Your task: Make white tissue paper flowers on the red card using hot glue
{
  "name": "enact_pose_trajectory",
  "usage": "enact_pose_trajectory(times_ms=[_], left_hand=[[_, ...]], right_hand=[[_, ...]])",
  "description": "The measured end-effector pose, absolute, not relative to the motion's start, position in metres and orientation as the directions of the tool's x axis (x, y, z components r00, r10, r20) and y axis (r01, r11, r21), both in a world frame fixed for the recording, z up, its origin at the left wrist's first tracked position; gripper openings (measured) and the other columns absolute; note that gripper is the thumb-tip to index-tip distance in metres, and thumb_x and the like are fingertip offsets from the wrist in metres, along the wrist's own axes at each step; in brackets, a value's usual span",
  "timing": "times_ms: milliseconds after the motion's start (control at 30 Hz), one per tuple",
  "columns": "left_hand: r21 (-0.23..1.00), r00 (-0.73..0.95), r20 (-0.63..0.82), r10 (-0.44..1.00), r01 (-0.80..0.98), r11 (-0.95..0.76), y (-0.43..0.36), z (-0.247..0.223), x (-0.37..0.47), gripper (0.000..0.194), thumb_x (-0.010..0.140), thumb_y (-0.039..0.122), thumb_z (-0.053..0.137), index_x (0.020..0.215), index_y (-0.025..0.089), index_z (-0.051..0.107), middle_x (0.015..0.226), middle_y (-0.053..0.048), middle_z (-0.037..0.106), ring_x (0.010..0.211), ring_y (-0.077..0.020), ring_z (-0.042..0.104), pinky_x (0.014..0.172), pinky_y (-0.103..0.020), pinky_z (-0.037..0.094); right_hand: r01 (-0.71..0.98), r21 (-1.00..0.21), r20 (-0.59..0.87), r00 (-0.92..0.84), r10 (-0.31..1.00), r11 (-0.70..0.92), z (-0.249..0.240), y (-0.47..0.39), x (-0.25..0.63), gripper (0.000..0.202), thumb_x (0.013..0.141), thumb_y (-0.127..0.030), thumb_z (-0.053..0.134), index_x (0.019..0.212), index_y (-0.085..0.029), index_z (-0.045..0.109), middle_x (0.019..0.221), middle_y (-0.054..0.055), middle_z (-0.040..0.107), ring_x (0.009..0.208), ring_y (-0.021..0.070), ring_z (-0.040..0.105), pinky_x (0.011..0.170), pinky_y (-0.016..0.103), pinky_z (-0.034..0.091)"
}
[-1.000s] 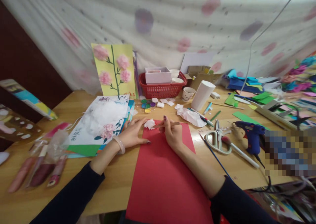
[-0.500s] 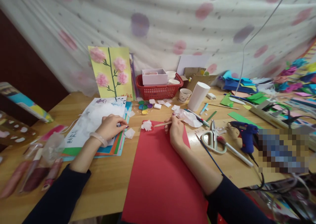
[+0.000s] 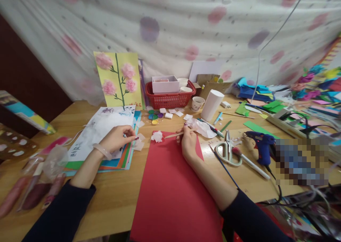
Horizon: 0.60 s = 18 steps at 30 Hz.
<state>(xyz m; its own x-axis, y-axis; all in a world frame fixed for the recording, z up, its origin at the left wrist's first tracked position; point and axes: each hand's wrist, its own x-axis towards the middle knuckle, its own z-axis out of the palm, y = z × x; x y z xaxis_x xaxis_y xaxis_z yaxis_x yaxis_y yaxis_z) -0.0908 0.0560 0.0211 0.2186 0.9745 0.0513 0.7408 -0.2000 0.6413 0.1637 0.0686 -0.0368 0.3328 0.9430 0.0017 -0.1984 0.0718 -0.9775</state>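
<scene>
My right hand [image 3: 188, 140] rests over the top right of a red sheet [image 3: 176, 188], its fingers closed on a thin wooden stick [image 3: 173, 135]. The stick points left toward a small white crumpled paper cluster [image 3: 157, 136] at the sheet's top left corner. Left of that, my left hand [image 3: 119, 138] hovers over the edge of a stack of coloured paper, thumb and forefinger pinched together at a small white paper square [image 3: 139, 144]. Whether the square is lifted is hard to tell. A white printed sheet [image 3: 87, 137] tops the stack.
Behind are a red basket [image 3: 170, 100], a paper cup [image 3: 197, 104], a white roll [image 3: 212, 105] and paint pots [image 3: 154, 116]. Scissors [image 3: 227, 150], a brush [image 3: 253, 164] and a blue glue gun [image 3: 262, 146] lie on the right. A yellow flower picture [image 3: 119, 80] stands at the back left.
My left thumb and forefinger have come down and closed near the white paper square. My right hand still holds the stick in nearly the same place. The view has shifted slightly.
</scene>
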Motion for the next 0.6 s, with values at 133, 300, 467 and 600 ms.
enact_pose_trajectory(times_ms=[133,300,467,600], left_hand=[[0.759,0.213,0.061,0.975,0.624,-0.184,0.054,0.021,-0.084,0.028,0.069,0.047,0.068,0.074,0.020,0.063,0.073,-0.002,0.069,0.071,-0.0198,0.064,0.068,-0.032,0.050],[0.832,0.269,-0.001,0.963,0.534,-0.148,0.056,0.014,-0.079,0.028,0.067,0.046,0.069,0.077,0.020,0.064,0.074,-0.002,0.070,0.073,-0.0206,0.067,0.069,-0.033,0.053],[0.829,0.350,-0.063,0.935,0.539,-0.146,0.057,0.008,-0.081,0.026,0.067,0.044,0.068,0.076,0.020,0.066,0.075,-0.004,0.072,0.075,-0.0223,0.068,0.071,-0.035,0.053],[0.817,0.412,-0.061,0.909,0.544,-0.192,0.058,0.002,-0.077,0.025,0.068,0.042,0.064,0.076,0.018,0.066,0.077,-0.005,0.073,0.075,-0.0220,0.068,0.069,-0.032,0.052]], right_hand=[[-0.212,-0.975,-0.012,0.350,0.937,0.066,-0.036,0.069,0.164,0.040,0.084,-0.048,0.046,0.056,-0.020,0.057,0.038,-0.002,0.049,0.033,0.0129,0.043,0.037,0.025,0.033],[-0.225,-0.972,-0.038,0.408,0.912,0.060,-0.035,0.069,0.164,0.039,0.084,-0.044,0.046,0.056,-0.020,0.058,0.040,-0.002,0.051,0.034,0.0134,0.045,0.038,0.025,0.035],[-0.189,-0.979,-0.018,0.443,0.896,0.074,-0.038,0.066,0.164,0.040,0.084,-0.047,0.047,0.057,-0.020,0.058,0.041,0.000,0.054,0.036,0.0147,0.048,0.039,0.026,0.036],[-0.145,-0.986,0.011,0.420,0.907,0.079,-0.039,0.063,0.166,0.042,0.084,-0.050,0.047,0.058,-0.020,0.058,0.041,-0.001,0.053,0.036,0.0140,0.047,0.038,0.025,0.035]])
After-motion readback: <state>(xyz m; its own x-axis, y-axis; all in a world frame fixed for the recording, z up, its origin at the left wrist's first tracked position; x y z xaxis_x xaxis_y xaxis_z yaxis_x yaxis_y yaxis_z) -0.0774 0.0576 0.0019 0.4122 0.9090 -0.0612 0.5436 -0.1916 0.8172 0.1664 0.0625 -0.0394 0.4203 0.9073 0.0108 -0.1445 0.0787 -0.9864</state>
